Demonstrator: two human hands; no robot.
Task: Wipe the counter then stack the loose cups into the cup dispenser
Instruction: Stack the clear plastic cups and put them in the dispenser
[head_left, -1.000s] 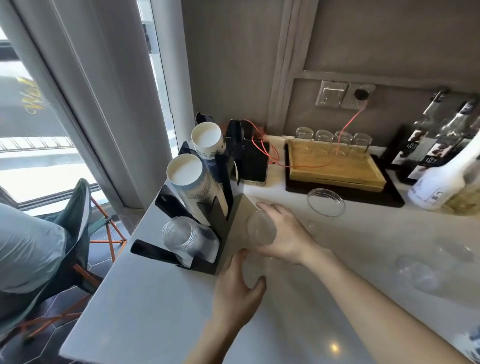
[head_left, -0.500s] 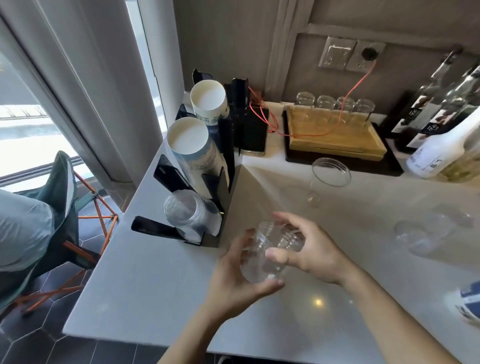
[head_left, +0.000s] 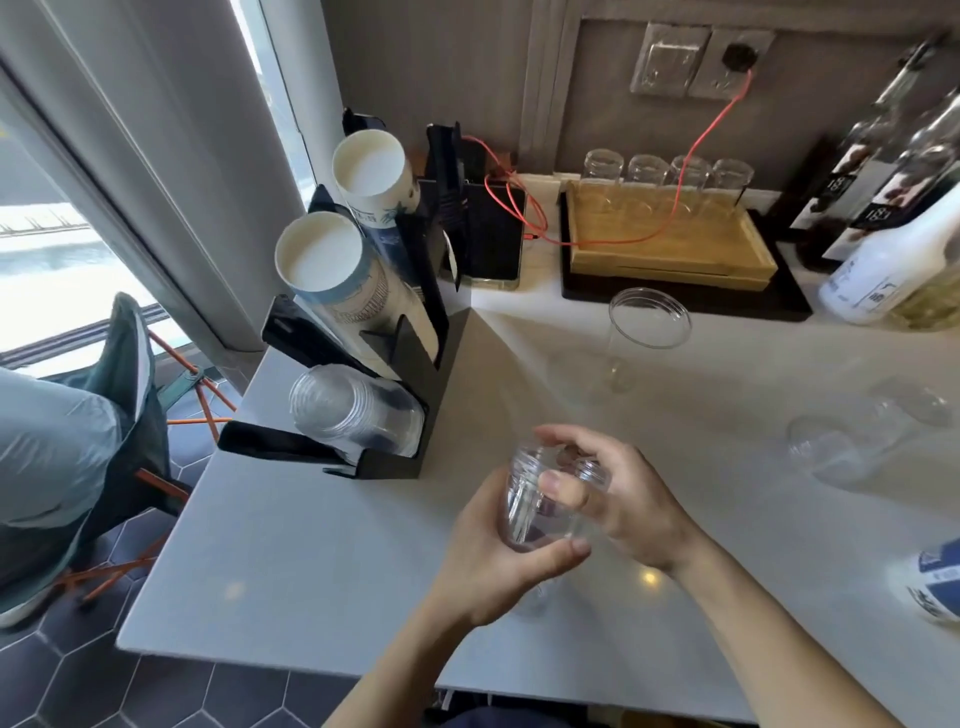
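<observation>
Both my hands grip a clear plastic cup (head_left: 524, 506) above the white counter (head_left: 291, 551). My left hand (head_left: 498, 561) wraps it from below and my right hand (head_left: 623, 499) closes over its top and side. To the left stands the black cup dispenser (head_left: 410, 364), with two slanted stacks of paper cups (head_left: 343, 270) and a stack of clear cups (head_left: 343, 410) in its lowest slot. One loose clear cup (head_left: 649, 322) stands upright behind my hands. Two more clear cups (head_left: 836, 447) lie on their sides at the right.
A wooden tray (head_left: 670, 244) on a black base holds glasses at the back. A phone (head_left: 493, 234) with a red cable (head_left: 691, 150) rests beside the dispenser. Bottles (head_left: 878, 275) crowd the right rear. A blue-and-white paper cup (head_left: 935, 582) lies at the right edge. A folding chair (head_left: 130, 395) sits left.
My hands picked the clear cup up next to the dispenser and drew it toward me, away from the rack. Both hands now hold it nearer the counter's front.
</observation>
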